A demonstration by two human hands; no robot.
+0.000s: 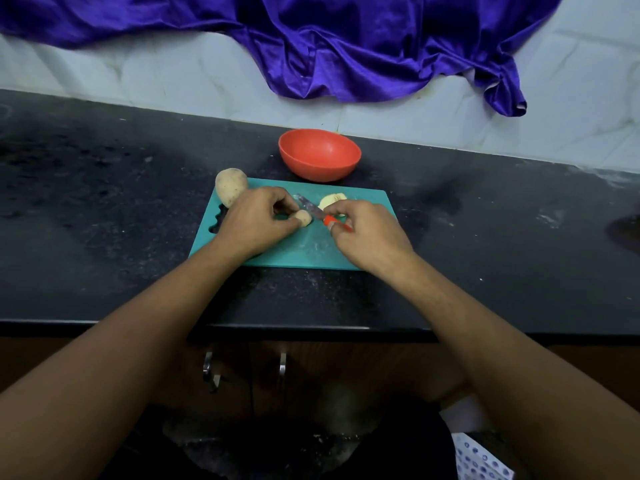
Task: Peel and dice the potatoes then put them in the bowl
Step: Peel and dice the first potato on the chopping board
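Dicing, I'd say: the left hand (258, 221) pinches a small pale potato piece (303, 217) on the teal plastic cutting board (304, 251); the right hand (367, 233) grips the red-handled knife (311, 209) beside it. Next needs a steady downward cut.

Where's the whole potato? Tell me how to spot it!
Look at the black countertop, then the teal cutting board in its middle. The whole potato sits at the board's far left corner, just beyond the left hand. It alone is big and uncut; the other potato pieces are small.
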